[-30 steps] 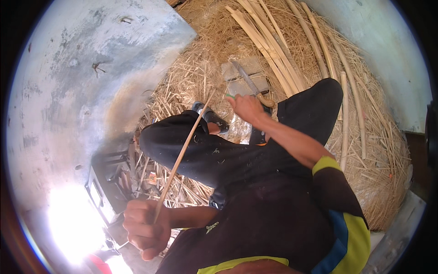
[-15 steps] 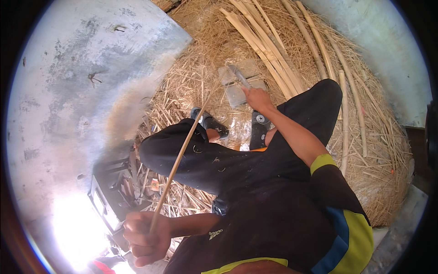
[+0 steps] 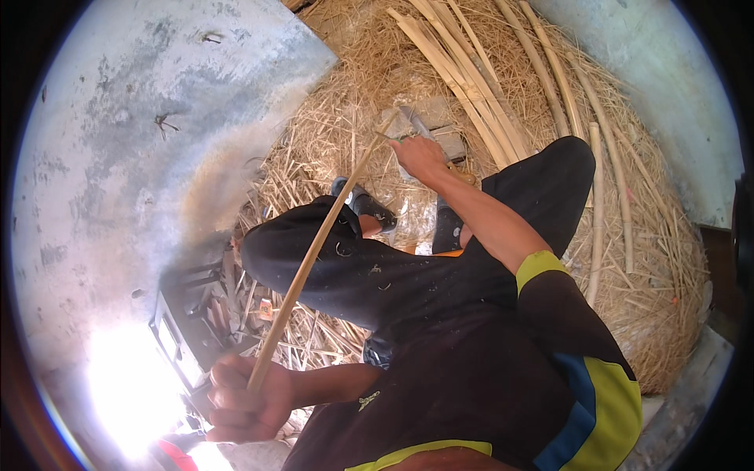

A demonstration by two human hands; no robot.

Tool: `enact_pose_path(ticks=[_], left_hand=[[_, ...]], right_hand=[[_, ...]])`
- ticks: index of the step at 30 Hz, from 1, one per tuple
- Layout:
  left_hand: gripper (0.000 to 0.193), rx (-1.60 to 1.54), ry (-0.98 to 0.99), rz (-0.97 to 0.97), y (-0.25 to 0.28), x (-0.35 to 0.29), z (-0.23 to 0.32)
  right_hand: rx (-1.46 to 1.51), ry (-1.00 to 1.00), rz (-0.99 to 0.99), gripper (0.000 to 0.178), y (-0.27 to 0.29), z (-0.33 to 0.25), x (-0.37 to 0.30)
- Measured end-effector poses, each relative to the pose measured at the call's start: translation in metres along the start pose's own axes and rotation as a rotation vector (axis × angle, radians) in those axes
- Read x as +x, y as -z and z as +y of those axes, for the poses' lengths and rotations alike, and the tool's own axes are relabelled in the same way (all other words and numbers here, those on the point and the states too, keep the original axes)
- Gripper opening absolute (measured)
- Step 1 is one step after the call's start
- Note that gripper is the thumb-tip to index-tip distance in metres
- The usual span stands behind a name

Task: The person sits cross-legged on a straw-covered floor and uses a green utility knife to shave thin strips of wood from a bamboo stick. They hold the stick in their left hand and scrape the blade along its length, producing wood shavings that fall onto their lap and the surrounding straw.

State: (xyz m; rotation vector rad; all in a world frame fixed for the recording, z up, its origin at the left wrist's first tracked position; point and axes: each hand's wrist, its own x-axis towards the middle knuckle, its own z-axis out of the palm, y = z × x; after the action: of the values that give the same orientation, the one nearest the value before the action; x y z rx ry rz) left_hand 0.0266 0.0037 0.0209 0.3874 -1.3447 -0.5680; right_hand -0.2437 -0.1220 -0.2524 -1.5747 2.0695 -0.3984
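A: What has just changed, if I take the grey rectangular blocks (image 3: 450, 143) on the floor as the landmark?

B: Half a second ago, the person's bare right hand (image 3: 422, 159) was over the handle of the knife with a long metal blade (image 3: 416, 123), which lies at these blocks. Now this hand has moved to the left of them, to the far end of the long, thin, pale-tan strip (image 3: 320, 245).

A: Does it pinch the strip?

B: I cannot tell. The fingertips are at the strip, but the contact is too small to see.

A: And the left hand (image 3: 250, 399)?

B: It is well apart from the blocks, on the side toward the person's body and to the left, with its fingers curled firmly around the near end. The strip runs slanting from there across the dark trouser leg, until just left of the blocks.

A: So what does it mean for the work?

B: In my judgement, attention has passed from the knife to the strip, with one hand near each end.
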Motion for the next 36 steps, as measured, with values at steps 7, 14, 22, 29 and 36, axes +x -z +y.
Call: enact_pose_path(ticks=[7, 14, 22, 29, 36], left_hand=[[0.047, -0.077, -0.09, 0.005, 0.002, 0.004, -0.008], [0.04, 0.243, -0.078, 0.272, 0.007, -0.001, -0.004], [0.03, 1.008, -0.352, 0.401, 0.019, 0.0, -0.016], [0.045, 0.351, -0.032, 0.397, 0.008, 0.012, -0.005], [0.043, 0.31, 0.057, 0.307, 0.029, 0.017, -0.008]], right_hand=[[-0.195, -0.126, -0.039, 0.048, -0.055, 0.063, 0.058], [-0.022, -0.29, -0.022, 0.059, -0.087, 0.116, 0.053], [0.42, 0.239, 0.09, 0.063, -0.033, 0.034, 0.029], [0.037, 0.065, 0.029, 0.061, -0.048, 0.031, 0.078], [-0.232, -0.123, 0.063, 0.043, -0.08, 0.087, 0.121]])
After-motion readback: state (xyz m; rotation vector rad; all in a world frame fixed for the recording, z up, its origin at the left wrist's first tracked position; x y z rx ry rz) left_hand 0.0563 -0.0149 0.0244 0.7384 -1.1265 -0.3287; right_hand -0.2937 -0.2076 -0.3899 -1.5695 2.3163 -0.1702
